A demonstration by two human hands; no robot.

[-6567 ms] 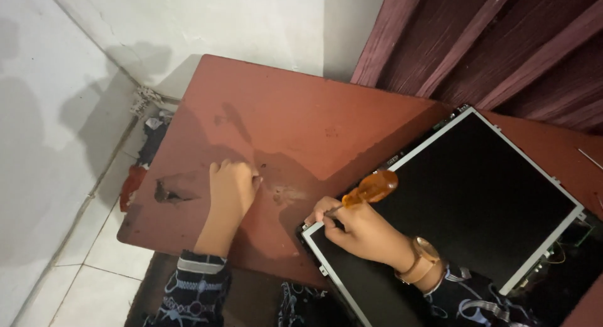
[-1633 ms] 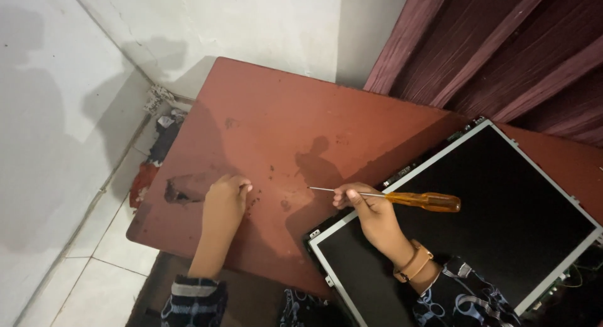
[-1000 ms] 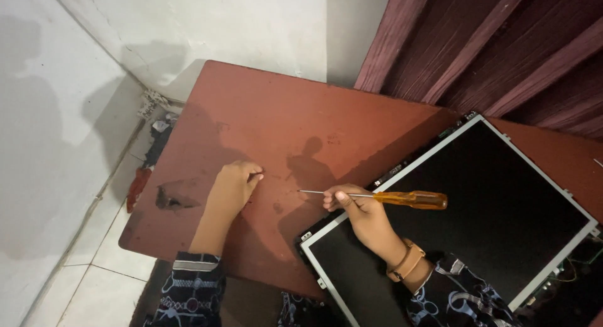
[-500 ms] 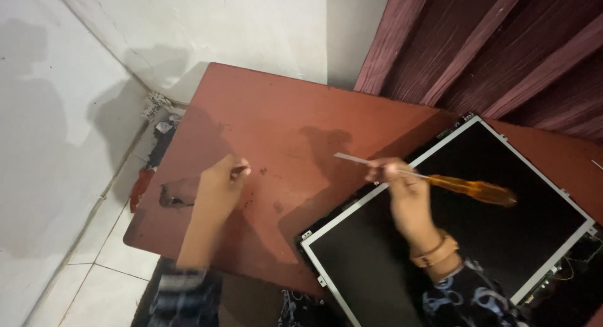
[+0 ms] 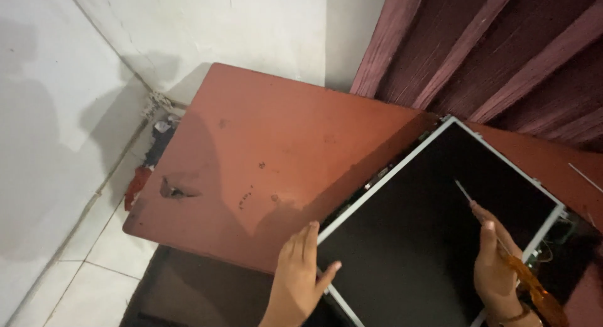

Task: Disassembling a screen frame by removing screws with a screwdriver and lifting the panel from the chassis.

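1. Two hands have shifted at once, and we see both now on the large flat display panel with a black glass face and thin silver metal frame [image 5: 433, 239], which lies at the near right of the reddish-brown wooden table [image 5: 270, 151] and overhangs its near edge.
2. We note that the table's left half, where the left hand was working half a second ago, is now left to itself; only a dark chipped gouge [image 5: 173, 190] and a few small specks mark the wood there.
3. Our left hand [image 5: 300, 273] has come across from that spot to the panel's near left edge. Its fingers are spread apart, the thumb lying on the frame and the palm against the corner, clamped on nothing.
4. Our right hand [image 5: 496, 264] has drawn back toward the near right and rests on the panel's right side. Its fingers are closed around the orange-handled screwdriver with a thin steel shaft [image 5: 502, 245], whose tip points to the far left over the glass.
5. We judge that the work has passed from the tabletop to the panel itself, with both hands set to steady or shift it.
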